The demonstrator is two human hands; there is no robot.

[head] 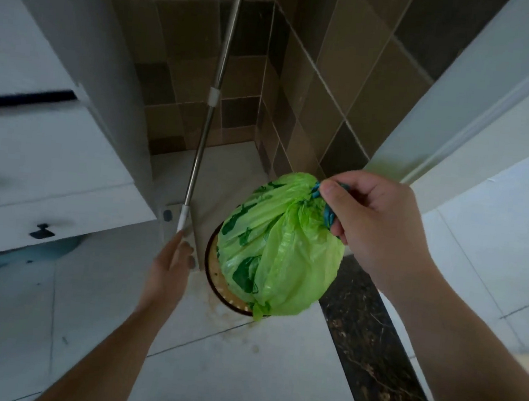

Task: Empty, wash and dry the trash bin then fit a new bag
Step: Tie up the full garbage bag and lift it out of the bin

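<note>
Right hand [374, 223] pinches drawstring, full green bag [279, 250] above trash bin [216, 284] (rim visible); left hand [170, 262] fingers straight.

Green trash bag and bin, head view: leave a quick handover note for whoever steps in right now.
Right hand grips the teal drawstring of the full green bag, held above the bin.
Left hand, fingers straight, reaches down toward the bin beside the mop pole; it holds nothing.
Done: bag gathered shut and raised from the bin.
Left: carry the bag away, wash and dry the bin, fit a new bag.
</note>
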